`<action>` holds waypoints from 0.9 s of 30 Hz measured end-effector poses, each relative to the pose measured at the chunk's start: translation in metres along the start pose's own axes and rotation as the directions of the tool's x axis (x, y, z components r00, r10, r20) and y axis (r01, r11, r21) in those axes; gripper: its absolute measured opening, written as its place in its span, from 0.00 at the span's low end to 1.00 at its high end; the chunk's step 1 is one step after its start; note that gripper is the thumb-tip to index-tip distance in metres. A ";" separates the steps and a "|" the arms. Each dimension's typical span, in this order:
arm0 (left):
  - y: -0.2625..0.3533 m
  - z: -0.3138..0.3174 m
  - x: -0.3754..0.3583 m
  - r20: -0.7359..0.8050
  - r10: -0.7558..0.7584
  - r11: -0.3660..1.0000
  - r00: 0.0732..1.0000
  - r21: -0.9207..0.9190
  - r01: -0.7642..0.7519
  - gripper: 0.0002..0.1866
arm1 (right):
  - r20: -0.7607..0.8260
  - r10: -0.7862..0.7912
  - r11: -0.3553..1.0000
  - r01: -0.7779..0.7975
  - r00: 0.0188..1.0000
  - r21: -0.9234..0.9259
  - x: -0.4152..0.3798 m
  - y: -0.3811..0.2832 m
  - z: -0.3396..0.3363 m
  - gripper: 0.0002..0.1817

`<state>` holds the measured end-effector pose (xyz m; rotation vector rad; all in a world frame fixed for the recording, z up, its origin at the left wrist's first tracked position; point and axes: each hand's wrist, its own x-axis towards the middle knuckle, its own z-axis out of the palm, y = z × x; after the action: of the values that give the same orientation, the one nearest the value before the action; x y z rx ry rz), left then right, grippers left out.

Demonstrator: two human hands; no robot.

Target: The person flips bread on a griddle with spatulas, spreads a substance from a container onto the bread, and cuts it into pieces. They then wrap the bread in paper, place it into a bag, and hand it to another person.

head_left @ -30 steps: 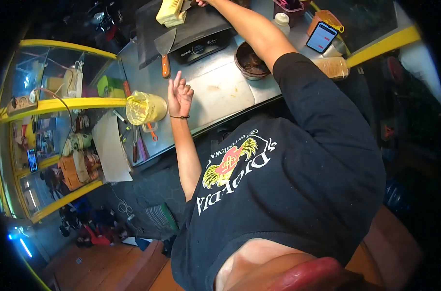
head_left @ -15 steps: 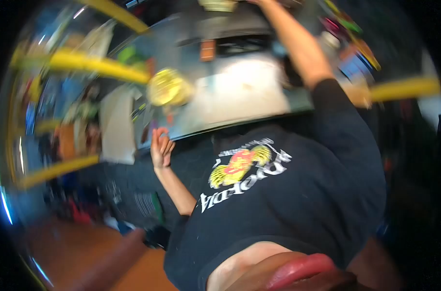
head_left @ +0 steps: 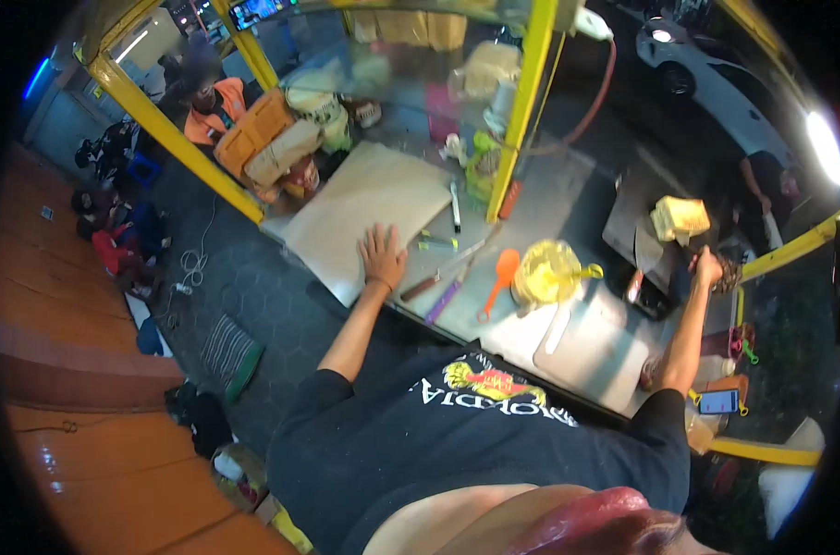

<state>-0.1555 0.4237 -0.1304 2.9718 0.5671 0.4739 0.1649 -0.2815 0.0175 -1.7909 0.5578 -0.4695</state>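
Note:
My left hand lies flat with fingers spread on a large pale board. A knife with a brown handle and a purple-handled tool lie just to its right. My right hand is closed at the edge of a dark griddle; what its fingers hold, I cannot tell. A brown, rough-textured thing shows right beside that fist. Close by on the griddle are a yellow block-shaped pack and a metal scraper.
Between my hands stand a tub of yellow spread and an orange spatula. A yellow post rises from the counter. A phone sits at the right. Beyond the stall are a person in orange and a white car.
The view has swung and steadied. My left hand, raised off the counter before, now rests flat on the pale board. My right arm still reaches out to the griddle.

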 end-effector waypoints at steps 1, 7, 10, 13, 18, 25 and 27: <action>0.001 0.005 0.003 -0.008 -0.006 1.000 1.000 -0.029 0.006 0.38 | -0.078 0.052 0.998 -0.049 0.996 0.043 -0.009 -0.003 0.005 0.16; 0.010 0.005 0.038 0.072 -0.166 0.944 0.984 -0.276 0.179 0.36 | -0.175 0.131 0.991 -0.125 0.976 0.042 -0.024 -0.016 0.019 0.13; 0.009 -0.074 0.102 -0.269 -0.113 0.807 0.956 -0.586 -0.070 0.25 | -0.209 0.132 0.991 -0.130 0.969 0.023 -0.028 -0.017 0.023 0.13; 0.035 -0.186 0.195 -0.510 -0.072 0.580 0.857 -0.720 -0.380 0.13 | -0.247 0.139 0.990 -0.144 0.959 -0.002 -0.027 -0.013 0.031 0.13; 0.143 -0.193 0.418 -0.114 0.246 0.565 0.962 -0.790 -0.238 0.37 | -0.319 0.140 0.984 -0.168 0.937 -0.063 -0.042 -0.026 0.035 0.15; 0.220 -0.130 0.483 0.135 0.293 0.909 0.947 -0.345 -0.233 0.53 | -0.317 0.152 0.981 -0.183 0.936 -0.071 -0.056 -0.036 0.037 0.14; 0.198 -0.152 0.488 0.370 0.330 0.868 0.869 -0.480 -0.125 0.53 | -0.347 0.152 0.977 -0.193 0.925 -0.088 -0.062 -0.040 0.034 0.14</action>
<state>0.2961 0.4241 0.1793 2.5732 0.0336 -0.0728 0.1404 -0.2090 0.0443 -1.7650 0.9957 -0.6378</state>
